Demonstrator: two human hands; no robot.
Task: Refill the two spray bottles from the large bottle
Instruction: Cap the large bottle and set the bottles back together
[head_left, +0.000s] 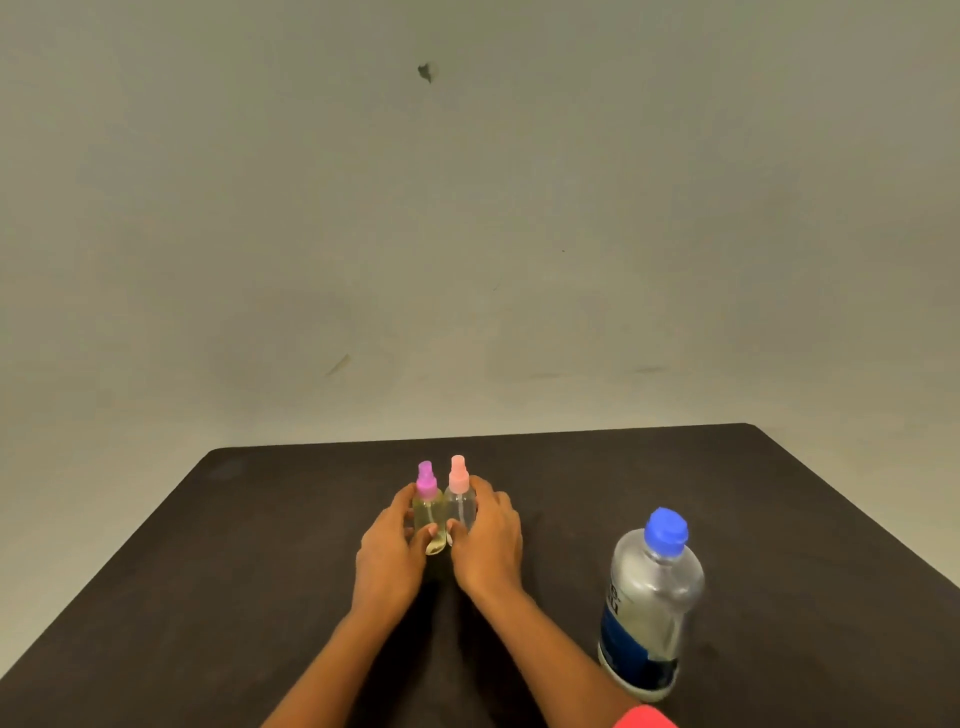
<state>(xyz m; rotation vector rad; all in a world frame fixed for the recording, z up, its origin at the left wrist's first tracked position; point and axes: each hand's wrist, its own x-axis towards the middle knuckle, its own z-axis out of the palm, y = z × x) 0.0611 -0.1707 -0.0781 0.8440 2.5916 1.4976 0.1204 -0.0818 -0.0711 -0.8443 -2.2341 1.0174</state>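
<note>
Head — spray bottles (429, 514) between left hand (387, 551), right hand (491, 540)

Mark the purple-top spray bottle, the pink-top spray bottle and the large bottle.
purple-top spray bottle (427, 510), head view, on its yellowish body.
pink-top spray bottle (460, 506), head view, on its clear body.
large bottle (653, 592), head view, on its clear upper body.

The large bottle (652, 587) is clear, with a bright blue cap (666, 530) and a dark blue label (621, 642) carrying pale lettering. Left of it, the pink-topped spray bottle (461, 508) is colourless, and farther left the purple-topped spray bottle (428, 514) has a yellowish tint. Under the large bottle the table (260, 545) is plain blackish-brown. Behind it the wall (467, 234) is grey-beige with one dark blotch (426, 73). Just below it a coral-red sleeve (644, 718) shows.
</note>
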